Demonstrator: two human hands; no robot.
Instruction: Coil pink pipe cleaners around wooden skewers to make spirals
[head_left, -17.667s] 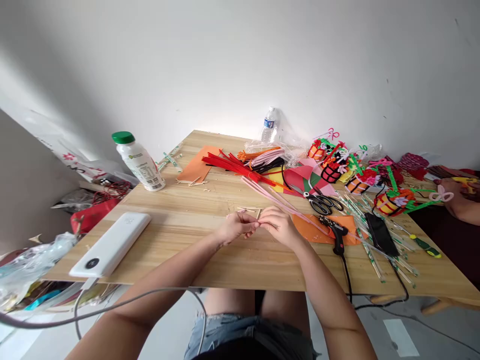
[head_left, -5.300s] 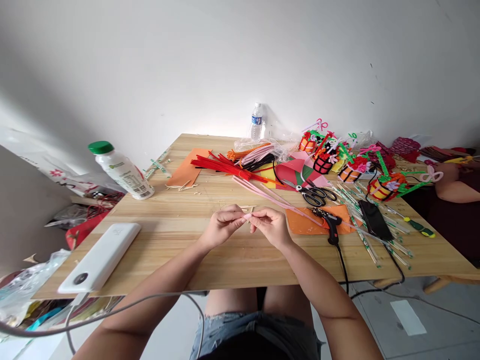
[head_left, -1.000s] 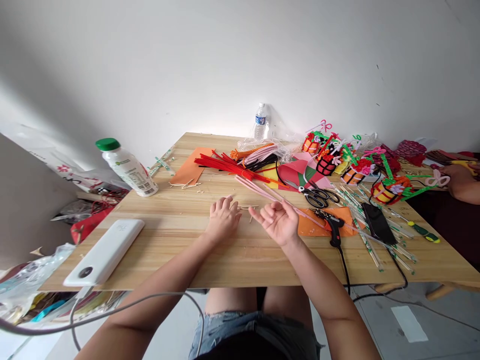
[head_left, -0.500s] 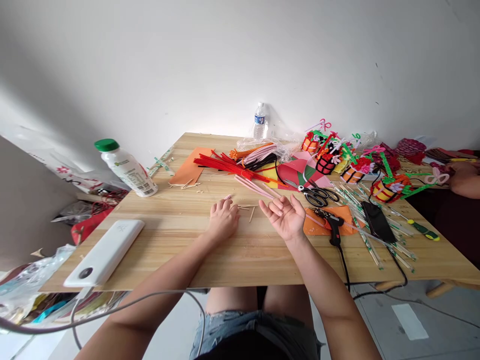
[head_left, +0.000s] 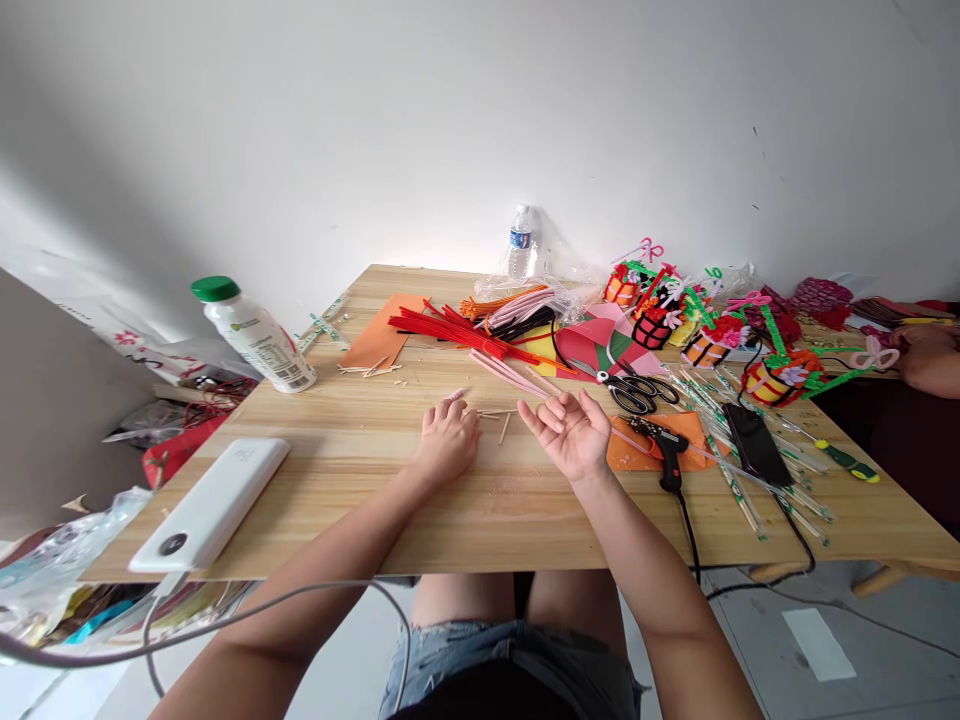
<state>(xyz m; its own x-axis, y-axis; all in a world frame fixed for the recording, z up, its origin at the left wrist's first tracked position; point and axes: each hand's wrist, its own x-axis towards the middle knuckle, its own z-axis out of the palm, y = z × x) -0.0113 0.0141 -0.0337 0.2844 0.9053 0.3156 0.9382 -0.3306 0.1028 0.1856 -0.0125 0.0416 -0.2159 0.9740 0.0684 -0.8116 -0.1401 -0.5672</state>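
Note:
My left hand (head_left: 450, 437) rests palm down on the wooden table (head_left: 491, 520), its fingers lying on the surface and slightly bent. A small pink-and-white piece (head_left: 455, 394) shows just beyond its fingertips; whether they touch it I cannot tell. Beside that hand lie thin wooden sticks (head_left: 504, 428). Raised over the table, my right hand (head_left: 576, 437) faces palm up with loosely curled fingers apart and nothing in it. Behind it are pink pipe cleaners (head_left: 504, 373) and black-handled scissors (head_left: 634, 390). A hot glue gun (head_left: 667, 445) lies to its right on orange paper.
Red pipe cleaners (head_left: 457, 332) lie mid-table. Several small flower baskets (head_left: 780, 378) stand at the right, near a phone (head_left: 756, 443) and a screwdriver (head_left: 847, 460). At left are a green-capped bottle (head_left: 259, 338) and a white power bank (head_left: 214, 505). Another person's hand (head_left: 930, 358) is far right.

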